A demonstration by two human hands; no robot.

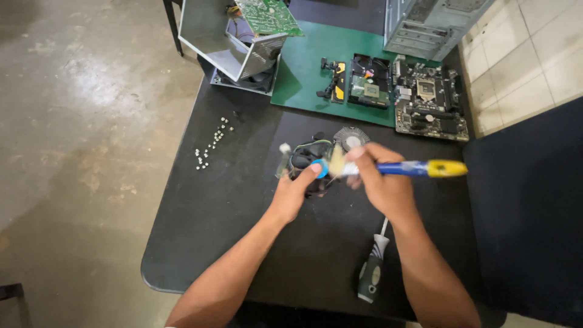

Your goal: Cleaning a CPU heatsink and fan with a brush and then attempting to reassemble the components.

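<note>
Left hand (293, 193): closed around the near side of a black cooler fan (308, 163), thumb up on its rim, holding it on the table.
Right hand (381, 182): fingers wrapped shut around a brush (395, 168) with a blue and yellow handle; the handle points right, the pale bristle end points left and sits against the fan's top (bristles are motion-blurred, exact contact spot unclear).
Cooler fan: near the middle of the black table (231, 212), just below the green mat (316, 67); thin wires run over its top.
Round heatsink (351, 139): finned, grey, just behind the fan and touching or nearly touching it (cannot tell which).
Screwdriver (372, 267): grey and black handle, lying on the table between the two forearms, shaft pointing away from the person.
Screws (212, 144): small pale pieces in a loose diagonal scatter, left of the fan, well apart from it.
Green mat: carries a motherboard (430, 100) at right, a smaller circuit card (369, 82) beside it, and a small black and yellow part (335, 82) to the left.
Metal housing (228, 36): open, at the table's far left corner, with a green circuit board (267, 15) resting on top.
Computer case (431, 24): grey, at far right edge of the mat.
</note>
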